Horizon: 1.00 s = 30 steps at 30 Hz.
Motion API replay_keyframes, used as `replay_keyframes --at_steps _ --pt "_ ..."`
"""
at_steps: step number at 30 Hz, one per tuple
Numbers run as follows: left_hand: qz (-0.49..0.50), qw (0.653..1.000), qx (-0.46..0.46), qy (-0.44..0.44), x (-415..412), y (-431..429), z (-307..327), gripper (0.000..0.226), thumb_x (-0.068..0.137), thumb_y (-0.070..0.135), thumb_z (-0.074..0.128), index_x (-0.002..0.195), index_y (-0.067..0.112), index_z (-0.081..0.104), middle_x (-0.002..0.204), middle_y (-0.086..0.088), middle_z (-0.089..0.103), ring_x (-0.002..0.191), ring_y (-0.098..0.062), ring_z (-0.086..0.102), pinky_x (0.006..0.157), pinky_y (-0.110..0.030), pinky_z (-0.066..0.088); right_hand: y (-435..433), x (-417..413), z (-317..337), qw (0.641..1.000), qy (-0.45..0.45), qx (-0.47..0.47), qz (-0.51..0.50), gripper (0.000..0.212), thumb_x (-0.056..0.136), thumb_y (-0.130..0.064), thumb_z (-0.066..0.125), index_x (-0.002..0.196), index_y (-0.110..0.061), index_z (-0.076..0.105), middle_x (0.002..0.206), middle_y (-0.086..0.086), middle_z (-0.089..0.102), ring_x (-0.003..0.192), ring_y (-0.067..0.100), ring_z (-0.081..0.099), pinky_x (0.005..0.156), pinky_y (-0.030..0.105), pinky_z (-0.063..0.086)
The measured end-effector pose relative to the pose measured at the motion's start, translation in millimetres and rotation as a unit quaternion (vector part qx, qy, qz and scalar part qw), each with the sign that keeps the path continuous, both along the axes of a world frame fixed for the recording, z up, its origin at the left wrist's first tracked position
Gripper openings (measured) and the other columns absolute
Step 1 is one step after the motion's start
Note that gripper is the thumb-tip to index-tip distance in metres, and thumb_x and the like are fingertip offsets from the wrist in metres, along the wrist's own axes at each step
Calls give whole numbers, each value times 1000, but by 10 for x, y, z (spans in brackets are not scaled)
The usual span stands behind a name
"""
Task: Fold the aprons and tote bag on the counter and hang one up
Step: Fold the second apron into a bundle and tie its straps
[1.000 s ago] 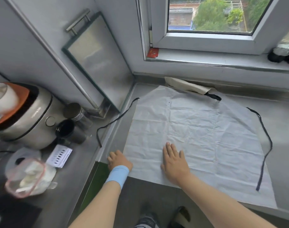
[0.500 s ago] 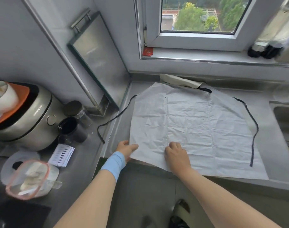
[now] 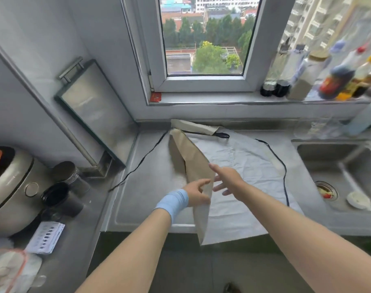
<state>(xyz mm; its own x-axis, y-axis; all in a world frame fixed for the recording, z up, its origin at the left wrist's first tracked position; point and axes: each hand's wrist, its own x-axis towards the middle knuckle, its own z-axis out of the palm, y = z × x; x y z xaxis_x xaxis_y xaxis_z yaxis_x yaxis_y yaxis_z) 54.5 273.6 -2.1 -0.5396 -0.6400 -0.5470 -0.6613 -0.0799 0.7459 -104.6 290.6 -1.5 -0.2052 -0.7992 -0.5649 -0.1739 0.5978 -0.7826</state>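
A white apron (image 3: 245, 163) with black strings (image 3: 284, 172) lies spread on the steel counter (image 3: 146, 199). Its left side is lifted and turned over to the right, showing a beige underside (image 3: 193, 161). My left hand (image 3: 196, 193), with a blue wristband, pinches the lifted edge near the front. Beside that flap, just above the white cloth, hovers my right hand (image 3: 229, 180) with its fingers spread and nothing in it. A folded cream cloth (image 3: 193, 126) lies at the back against the wall, partly under the apron's top.
A sink (image 3: 338, 166) sits to the right. On the left stand a rice cooker (image 3: 9, 187), two dark cups (image 3: 60, 199) and a metal tray (image 3: 95, 111) leaning on the wall. Bottles (image 3: 328, 77) line the window sill.
My left hand has taken the apron's left edge and lifted it over toward the right, exposing the beige underside. My right hand rose off the cloth and opened. The view tilted up.
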Motion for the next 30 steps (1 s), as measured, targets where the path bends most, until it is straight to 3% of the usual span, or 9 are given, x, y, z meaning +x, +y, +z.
replay_keyframes --at_steps 3,6,8,10,13,16,19,22,30 --pt "-82 996 -25 -33 -449 115 -80 63 87 17 62 144 33 40 80 2 51 67 -12 49 61 -18 42 50 -287 -55 992 122 4 30 23 75 -36 68 82 -15 67 67 2 66 54 19 64 51 26 43" --pt "-74 995 55 -40 -765 153 -195 51 87 38 62 137 36 49 82 4 60 70 -13 57 72 -25 43 102 -680 -288 967 248 30 46 13 73 -19 54 62 -14 58 61 4 61 56 24 58 50 27 42" --pt "-35 995 74 -57 -871 131 -268 46 89 43 56 133 28 55 99 1 66 90 -20 64 81 -27 45 142 -890 -464 938 334 60 76 10 80 -17 52 80 -17 62 84 6 67 80 28 64 61 29 42" --pt "-15 992 -19 -123 -924 30 -402 44 89 38 56 132 28 57 120 3 63 113 -20 59 94 -27 43 190 -1046 -660 897 415 63 141 36 83 -13 51 119 -18 52 116 7 60 107 29 58 74 33 43" --pt "-38 957 -149 -247 -923 -136 -604 49 91 33 51 140 32 46 148 3 38 137 -22 34 109 -37 35 246 -1160 -866 820 497 -49 281 74 82 -5 51 149 -24 25 155 10 25 140 29 29 101 40 37" --pt "-77 935 -148 -313 -936 -224 -757 65 90 32 51 150 30 25 161 0 9 147 -22 10 115 -43 26 188 -1241 -1009 770 468 -98 422 80 85 -3 48 155 -28 15 165 4 -7 152 22 -1 114 43 23" --pt "-130 923 -115 -343 -912 -225 -841 70 88 36 56 150 30 24 160 -1 4 147 -24 7 116 -45 25 150 -1246 -1113 767 429 -55 474 64 89 -11 47 149 -26 29 161 4 16 148 23 18 109 44 30" --pt "-122 931 -106 -329 -878 -309 -834 58 89 34 55 144 29 37 156 1 20 143 -25 24 113 -41 30 -32 -1227 -1117 746 484 -84 450 33 92 -18 43 123 -25 52 127 2 53 120 26 52 93 39 38" --pt "5 959 -144 -244 -779 -967 -608 44 91 24 50 135 31 51 140 8 51 121 -17 54 104 -33 42 -863 -958 -820 826 424 -108 356 53 96 -20 41 148 -26 30 122 8 63 107 33 60 81 37 48"
